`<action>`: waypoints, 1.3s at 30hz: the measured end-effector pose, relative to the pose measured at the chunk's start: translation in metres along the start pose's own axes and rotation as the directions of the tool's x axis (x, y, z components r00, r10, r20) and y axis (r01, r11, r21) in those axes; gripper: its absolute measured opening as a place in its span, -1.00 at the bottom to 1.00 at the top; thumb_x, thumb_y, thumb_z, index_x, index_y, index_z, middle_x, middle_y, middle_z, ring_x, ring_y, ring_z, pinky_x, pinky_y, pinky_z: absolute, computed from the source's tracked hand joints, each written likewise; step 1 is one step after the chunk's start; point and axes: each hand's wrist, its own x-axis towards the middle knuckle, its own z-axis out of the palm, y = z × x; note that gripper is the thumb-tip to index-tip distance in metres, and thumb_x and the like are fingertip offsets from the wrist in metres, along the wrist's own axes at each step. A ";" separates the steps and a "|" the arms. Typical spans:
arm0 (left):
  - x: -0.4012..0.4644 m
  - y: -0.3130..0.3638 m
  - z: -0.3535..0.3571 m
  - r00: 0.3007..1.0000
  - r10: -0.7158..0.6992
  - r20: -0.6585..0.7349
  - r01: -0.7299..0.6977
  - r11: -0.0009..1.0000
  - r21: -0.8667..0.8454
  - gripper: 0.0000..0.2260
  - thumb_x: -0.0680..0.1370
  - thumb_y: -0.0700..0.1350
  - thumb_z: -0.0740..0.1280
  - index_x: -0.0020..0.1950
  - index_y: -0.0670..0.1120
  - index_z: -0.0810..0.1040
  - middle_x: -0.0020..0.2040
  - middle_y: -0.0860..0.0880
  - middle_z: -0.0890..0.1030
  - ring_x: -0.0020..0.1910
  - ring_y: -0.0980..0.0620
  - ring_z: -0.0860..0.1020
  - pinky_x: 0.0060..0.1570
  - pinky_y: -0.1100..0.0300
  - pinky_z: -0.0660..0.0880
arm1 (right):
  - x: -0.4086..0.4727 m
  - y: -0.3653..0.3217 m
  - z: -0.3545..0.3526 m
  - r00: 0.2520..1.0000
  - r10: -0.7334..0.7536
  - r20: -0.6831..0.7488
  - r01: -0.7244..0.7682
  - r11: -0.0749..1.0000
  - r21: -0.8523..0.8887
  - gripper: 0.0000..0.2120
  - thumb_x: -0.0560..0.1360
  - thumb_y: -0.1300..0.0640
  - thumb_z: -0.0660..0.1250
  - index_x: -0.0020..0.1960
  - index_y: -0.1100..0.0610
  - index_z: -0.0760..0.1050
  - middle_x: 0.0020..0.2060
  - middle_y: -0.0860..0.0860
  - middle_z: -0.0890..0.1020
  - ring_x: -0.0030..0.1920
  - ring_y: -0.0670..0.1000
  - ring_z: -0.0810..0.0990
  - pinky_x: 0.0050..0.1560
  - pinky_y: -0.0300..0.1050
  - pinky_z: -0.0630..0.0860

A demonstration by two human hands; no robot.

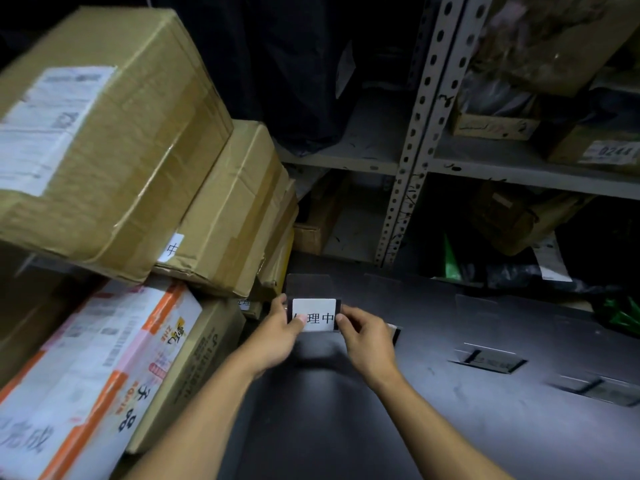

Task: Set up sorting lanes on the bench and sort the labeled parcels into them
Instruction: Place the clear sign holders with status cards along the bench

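Observation:
A small sign card (317,315), white with black characters inside a clear holder, stands on the dark bench (450,427). My left hand (282,332) pinches its left edge with thumb over the front. My right hand (365,336) pinches its right edge. Stacked to the left are labeled parcels: a large brown carton (104,133) on top, a second brown carton (228,209) beside it, and a white-and-orange printed box (93,368) below. Two more clear sign holders (488,360) (602,389) lie flat on the bench at right.
A grey perforated metal shelf rack (412,161) rises behind the bench, holding boxes and dark bags. A labeled box (602,147) sits on its right shelf. Green plastic bags (620,313) lie at the bench's far right.

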 end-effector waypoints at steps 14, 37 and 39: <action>0.043 -0.022 0.026 0.949 -0.257 -0.183 0.178 0.915 -0.363 -0.58 0.54 -0.38 0.16 0.38 -0.15 0.34 0.19 -0.20 0.54 0.08 -0.05 0.51 0.08 0.10 0.45 | 0.020 0.040 0.073 0.981 0.113 -0.157 -0.131 0.986 -0.105 -0.75 0.62 0.15 0.28 0.25 0.16 0.60 0.08 0.11 0.70 0.08 0.10 0.65 0.07 -0.22 0.46; 0.068 -0.051 0.032 0.939 -0.287 -0.187 0.224 0.928 -0.299 -0.35 0.53 -0.34 0.15 0.59 -0.04 0.07 0.43 -0.14 0.40 0.37 -0.13 0.40 0.39 -0.03 0.33 | 0.038 0.056 0.091 0.996 0.051 -0.069 -0.062 0.983 -0.172 -0.76 0.61 0.18 0.30 0.24 0.18 0.61 0.07 0.14 0.70 0.06 0.13 0.65 -0.07 -0.46 0.27; 0.065 -0.050 0.032 0.941 -0.284 -0.186 0.223 0.930 -0.293 -0.31 0.55 -0.33 0.15 0.60 0.02 -0.05 0.48 -0.11 0.34 0.41 -0.11 0.35 0.34 0.07 0.29 | 0.038 0.057 0.090 0.996 0.059 -0.060 -0.070 0.980 -0.185 -0.74 0.61 0.17 0.29 0.27 0.16 0.59 0.09 0.14 0.69 0.08 0.12 0.65 -0.05 -0.43 0.30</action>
